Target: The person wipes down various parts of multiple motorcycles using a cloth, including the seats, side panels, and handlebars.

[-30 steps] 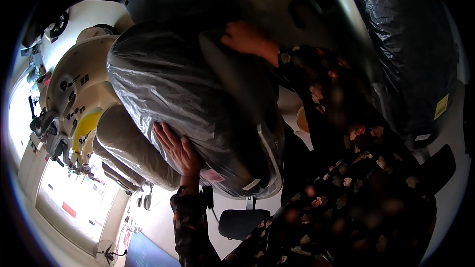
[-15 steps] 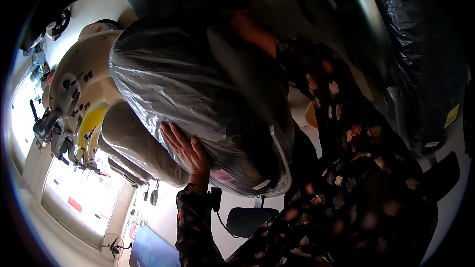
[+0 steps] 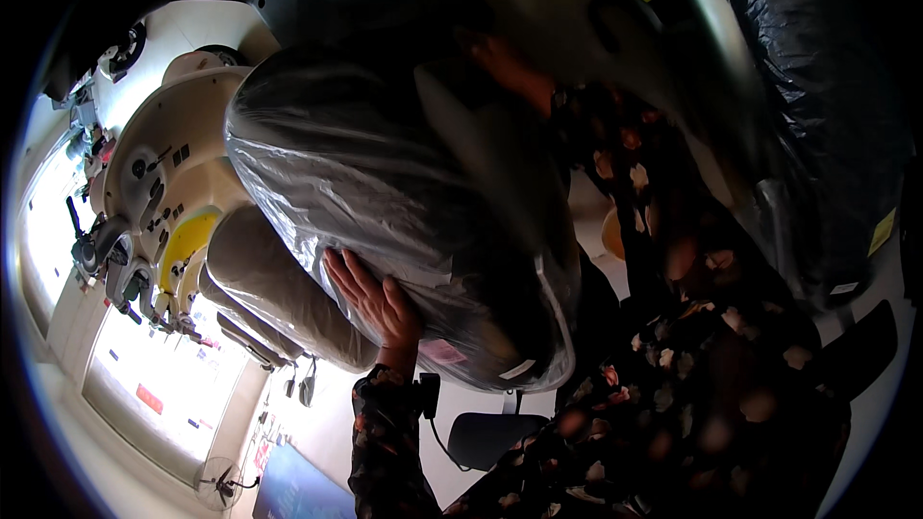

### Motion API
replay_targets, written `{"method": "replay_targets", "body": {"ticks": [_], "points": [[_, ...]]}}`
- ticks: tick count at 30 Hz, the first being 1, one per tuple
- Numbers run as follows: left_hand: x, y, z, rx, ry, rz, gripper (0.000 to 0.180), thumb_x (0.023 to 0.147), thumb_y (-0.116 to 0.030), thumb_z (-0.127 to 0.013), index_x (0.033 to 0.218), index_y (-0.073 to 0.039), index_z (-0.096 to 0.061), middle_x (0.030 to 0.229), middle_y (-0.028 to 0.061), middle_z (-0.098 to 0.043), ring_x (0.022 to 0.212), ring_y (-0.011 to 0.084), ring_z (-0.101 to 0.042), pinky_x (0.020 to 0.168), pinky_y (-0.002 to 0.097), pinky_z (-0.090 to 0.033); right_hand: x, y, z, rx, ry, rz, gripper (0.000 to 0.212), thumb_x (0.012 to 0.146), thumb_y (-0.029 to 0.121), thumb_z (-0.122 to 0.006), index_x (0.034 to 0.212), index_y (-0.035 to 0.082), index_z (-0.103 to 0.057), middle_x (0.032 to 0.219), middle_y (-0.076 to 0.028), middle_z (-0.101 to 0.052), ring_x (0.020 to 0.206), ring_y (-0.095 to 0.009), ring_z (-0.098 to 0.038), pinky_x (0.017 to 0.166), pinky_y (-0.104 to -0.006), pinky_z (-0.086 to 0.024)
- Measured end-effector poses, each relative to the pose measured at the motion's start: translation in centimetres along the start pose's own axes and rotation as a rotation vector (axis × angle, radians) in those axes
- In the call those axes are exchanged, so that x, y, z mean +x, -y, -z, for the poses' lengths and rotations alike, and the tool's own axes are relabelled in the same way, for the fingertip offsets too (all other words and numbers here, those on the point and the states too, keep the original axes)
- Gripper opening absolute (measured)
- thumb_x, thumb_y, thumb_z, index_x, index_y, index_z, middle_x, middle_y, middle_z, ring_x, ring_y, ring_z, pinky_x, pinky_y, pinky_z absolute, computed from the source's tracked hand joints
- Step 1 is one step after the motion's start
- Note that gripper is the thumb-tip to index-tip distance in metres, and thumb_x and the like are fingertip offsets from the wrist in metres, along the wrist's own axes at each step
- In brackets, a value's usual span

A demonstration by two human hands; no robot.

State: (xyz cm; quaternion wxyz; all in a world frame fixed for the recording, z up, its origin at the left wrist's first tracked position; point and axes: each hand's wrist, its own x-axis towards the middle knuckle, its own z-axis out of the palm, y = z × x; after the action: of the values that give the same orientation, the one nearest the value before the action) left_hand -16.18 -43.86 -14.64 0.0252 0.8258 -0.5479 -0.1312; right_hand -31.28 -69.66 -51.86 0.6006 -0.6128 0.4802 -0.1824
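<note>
A dark scooter seat (image 3: 356,163) wrapped in clear, creased plastic fills the middle of the view. My left hand (image 3: 377,300) lies flat on its plastic cover, the fingers stretched out and nothing in them. A pink label (image 3: 442,352) shows under the plastic close to my left wrist. Farther off, my right hand (image 3: 508,67) reaches along the other side of the seat into deep shadow. Its fingers are too dark to make out, so I cannot tell whether it touches or holds anything.
To the left stand several scooters, with a beige body (image 3: 173,125), a yellow one (image 3: 187,238) and a covered seat (image 3: 274,279). A black plastic-wrapped seat (image 3: 817,125) lies to the right. A wall fan (image 3: 220,483) and a blue panel (image 3: 303,485) show at lower left.
The whole view has shifted slightly, so everything appears a little farther right and lower. My left hand still rests on the plastic; my right hand stays in the shadow.
</note>
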Motion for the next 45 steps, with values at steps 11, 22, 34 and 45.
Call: {"method": "replay_targets", "body": {"ticks": [11,22,34,45], "points": [[-0.2,-0.6,0.4,0.01,0.001,0.041,0.071,0.105,-0.049,-0.027,0.159,-0.003,-0.02,0.165,0.0261,-0.016,0.152,0.0464,-0.013,0.122,0.0557,-0.011,-13.1,11.7,3.6,0.098,-0.084,0.241,0.04,0.101,0.028,-0.058,0.128,-0.002,-0.056,0.133,-0.025,-0.054,0.122,-0.041,-0.052,0.105,-0.045,-0.043],[0.1,-0.6,0.5,0.02,-0.002,0.04,0.072,0.105,-0.051,-0.025,0.16,-0.005,-0.021,0.166,0.024,-0.015,0.153,0.0448,-0.013,0.123,0.0549,-0.01,-7.7,4.4,1.7,-0.127,-0.054,-0.073,0.039,0.099,0.027,-0.059,0.124,-0.003,-0.058,0.127,-0.024,-0.055,0.116,-0.042,-0.053,0.098,-0.0477,-0.044],[0.1,-1.1,0.8,-0.005,0.038,0.078,0.073,0.103,-0.049,-0.029,0.157,0.001,-0.025,0.163,0.0289,-0.018,0.151,0.0496,-0.014,0.122,0.0571,-0.009,-14.5,3.1,2.0,-0.095,0.009,-0.245,0.04,0.107,0.028,-0.042,0.133,0.001,-0.054,0.128,-0.026,-0.056,0.116,-0.044,-0.054,0.101,-0.0472,-0.043],[-0.3,-1.2,1.4,-0.019,0.029,0.118,0.069,0.096,-0.035,-0.044,0.155,-0.002,-0.03,0.164,0.0265,-0.018,0.152,0.0462,-0.014,0.123,0.055,-0.01,-35.2,-2.6,-0.5,-0.531,0.298,-0.422,0.049,0.109,0.034,-0.033,0.151,0.008,-0.043,0.141,-0.021,-0.052,0.121,-0.037,-0.055,0.102,-0.0434,-0.043]]}}
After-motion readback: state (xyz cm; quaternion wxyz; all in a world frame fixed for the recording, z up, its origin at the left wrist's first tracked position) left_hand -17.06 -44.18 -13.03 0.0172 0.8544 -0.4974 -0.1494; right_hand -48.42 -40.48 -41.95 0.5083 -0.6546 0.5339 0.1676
